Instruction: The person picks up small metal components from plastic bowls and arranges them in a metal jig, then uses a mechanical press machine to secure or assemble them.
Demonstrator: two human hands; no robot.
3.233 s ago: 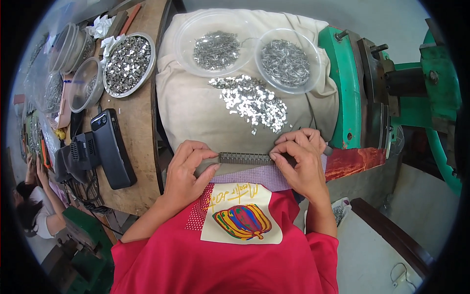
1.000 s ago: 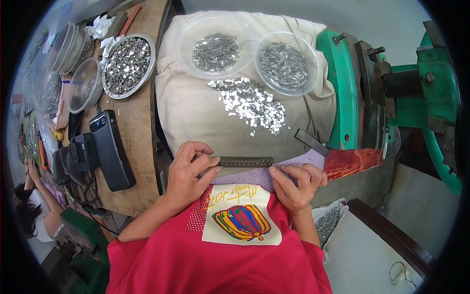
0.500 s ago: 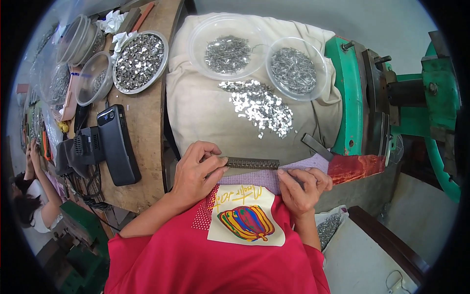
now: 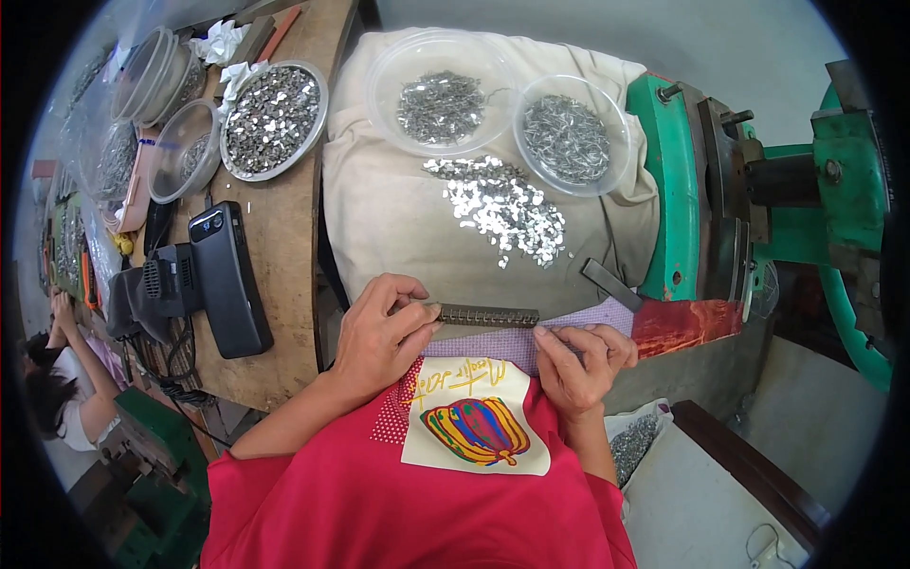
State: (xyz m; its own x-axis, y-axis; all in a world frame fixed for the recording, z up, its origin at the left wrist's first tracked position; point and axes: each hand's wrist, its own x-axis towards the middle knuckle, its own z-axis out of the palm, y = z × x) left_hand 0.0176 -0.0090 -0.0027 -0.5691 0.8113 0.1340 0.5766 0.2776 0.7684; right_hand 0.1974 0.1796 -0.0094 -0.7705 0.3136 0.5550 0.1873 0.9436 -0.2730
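Observation:
Between the thumb and fingers of my left hand (image 4: 374, 327) is the left end of a dark slotted metal bar (image 4: 488, 316). The bar lies nearly level over a purple checked cloth (image 4: 493, 345), with thin pieces in a row along it. My right hand (image 4: 583, 365) is at the bar's right end, its thumb and forefinger pinched by the lower corner. Anything in that pinch is too small to make out. Beyond the bar, a heap of small shiny metal pieces (image 4: 507, 209) is spread on a beige cloth (image 4: 389, 218). To the right lies a short dark bar (image 4: 609, 284).
Two clear tubs (image 4: 379, 100) (image 4: 623, 156) of thin metal parts stand at the back. A green machine (image 4: 668, 194) borders the right side. On the wooden table (image 4: 284, 223) at left are a bowl of metal pieces (image 4: 320, 133) and a black device (image 4: 227, 284). Another person's arms (image 4: 93, 379) show far left.
Very little differs. My right hand sits very slightly further left, its fingertips still by the bar's right end. My left hand keeps its grip on the bar.

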